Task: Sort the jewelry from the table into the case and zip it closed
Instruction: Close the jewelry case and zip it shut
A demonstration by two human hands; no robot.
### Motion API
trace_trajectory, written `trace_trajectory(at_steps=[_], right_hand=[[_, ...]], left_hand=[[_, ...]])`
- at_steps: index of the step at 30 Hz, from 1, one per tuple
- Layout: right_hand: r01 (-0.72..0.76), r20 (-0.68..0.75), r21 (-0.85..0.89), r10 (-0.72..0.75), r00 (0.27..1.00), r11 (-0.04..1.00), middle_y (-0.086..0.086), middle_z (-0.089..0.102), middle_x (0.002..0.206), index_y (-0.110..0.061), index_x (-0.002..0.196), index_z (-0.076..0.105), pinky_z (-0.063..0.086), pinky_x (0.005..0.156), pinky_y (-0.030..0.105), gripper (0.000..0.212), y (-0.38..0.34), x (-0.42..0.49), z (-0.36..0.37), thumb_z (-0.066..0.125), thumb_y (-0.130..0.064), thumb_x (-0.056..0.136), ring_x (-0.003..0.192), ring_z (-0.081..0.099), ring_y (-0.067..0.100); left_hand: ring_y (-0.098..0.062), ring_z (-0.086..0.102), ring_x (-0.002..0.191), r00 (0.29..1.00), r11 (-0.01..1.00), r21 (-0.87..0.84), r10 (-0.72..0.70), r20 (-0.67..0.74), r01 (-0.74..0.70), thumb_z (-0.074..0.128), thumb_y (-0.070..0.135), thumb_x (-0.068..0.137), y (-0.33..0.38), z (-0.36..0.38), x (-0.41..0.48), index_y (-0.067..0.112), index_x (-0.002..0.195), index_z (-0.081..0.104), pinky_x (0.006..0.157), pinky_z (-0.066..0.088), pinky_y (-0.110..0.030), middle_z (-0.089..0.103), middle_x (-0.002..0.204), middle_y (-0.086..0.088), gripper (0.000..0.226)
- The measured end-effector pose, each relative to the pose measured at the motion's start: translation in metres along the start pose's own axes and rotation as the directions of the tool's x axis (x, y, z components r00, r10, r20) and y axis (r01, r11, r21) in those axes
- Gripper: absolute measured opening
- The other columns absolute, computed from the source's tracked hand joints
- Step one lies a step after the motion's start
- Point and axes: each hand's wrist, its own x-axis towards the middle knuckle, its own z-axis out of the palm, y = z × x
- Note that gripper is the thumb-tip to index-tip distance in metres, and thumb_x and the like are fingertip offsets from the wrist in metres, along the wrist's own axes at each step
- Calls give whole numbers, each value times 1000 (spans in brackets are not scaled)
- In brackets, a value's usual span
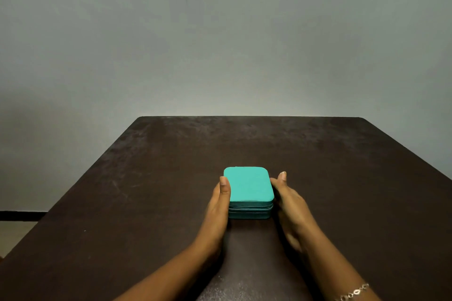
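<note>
**Closed teal case being braced between two flat hands**

Nearest, at 5 o'clock of the view: a thin metal link bracelet (pixel 354 292), oval loops, pale and shiny, is hanging on the right wrist. Both forearms are reaching in bare from the near edge.

Left hand (pixel 217 203): it is lying edge-on at the case's 9 o'clock, pressing against the side wall. The thumb is running straight along the lid's left edge. The fingers are hidden beneath it. No curl is showing; the hand is reading as flat, not clasping.

Right hand (pixel 291 200): it is sitting at the case's 3 o'clock, slightly blurred. The thumb is standing up and apart, and the straight fingertips are meeting the right wall. It is relaxed and not wrapping anything.

Case (pixel 248 186): it is resting lid-down-shut on the middle of the table, between the hands. It is a rounded-corner rectangle in matte teal with a fine-grained, fabric-like top. A darker zip seam (pixel 250 208) is running around the near side wall, splitting it into two stacked layers.

Table (pixel 146 203): dark brown and smooth, it is showing dull scuffs and pale mottling toward 12 o'clock. Its far corners are rounded.

Beyond, a plain grey-green wall (pixel 220 32) is filling the upper view.
</note>
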Motion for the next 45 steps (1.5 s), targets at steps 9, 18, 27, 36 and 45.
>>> trace_trajectory(at_steps=[9, 18, 27, 36, 45], right_hand=[[47, -69, -14, -48, 996, 999, 8, 67, 109, -9, 114, 60, 50, 89, 36, 53, -36, 51, -23, 30, -48, 95, 97, 64, 19], [75, -83, -126, -86, 993, 989, 2, 61, 111, -15, 117, 55, 45, 88, 29, 44, -27, 80, -34, 29, -45, 97, 100, 59, 16], [256, -90, -459, -331, 939, 851, 6, 38, 145, -16, 142, 32, 32, 109, 42, 55, -6, 72, -34, 29, -46, 96, 132, 37, 22], [330, -45, -567, -428, 902, 755, 4, 20, 154, -13, 146, 22, 25, 106, 26, 52, -3, 76, -31, 28, -35, 99, 139, 24, 19], [336, -28, -620, -448, 894, 709, 3, 14, 155, -13, 146, 20, 23, 109, 28, 52, 0, 76, -30, 31, -33, 99, 140, 20, 19]], left_hand=[[-10, 54, 115, 998, 983, 176, 39, 46, -46, 29, 72, 78, 23, 34, 62, 27, 124, 48, 105, 39, -36, 58, 125, 4, 67], [-15, 51, 117, 992, 921, 370, 123, 28, -125, 29, 69, 84, 1, 44, 87, 23, 129, 42, 98, 40, -32, 52, 127, 1, 66], [-18, 15, 143, 979, 747, 652, 199, -38, -127, 32, 45, 95, -3, 48, 75, 14, 148, 9, 116, 18, -37, 13, 156, -3, 65], [-18, 12, 143, 975, 665, 739, 216, -57, -104, 31, 45, 96, -5, 48, 75, 14, 148, 6, 113, 17, -33, 9, 157, -2, 65], [-14, 6, 144, 969, 597, 790, 248, -17, -139, 33, 41, 96, -7, 50, 74, 13, 147, 4, 113, 16, -31, 6, 157, -2, 65]])
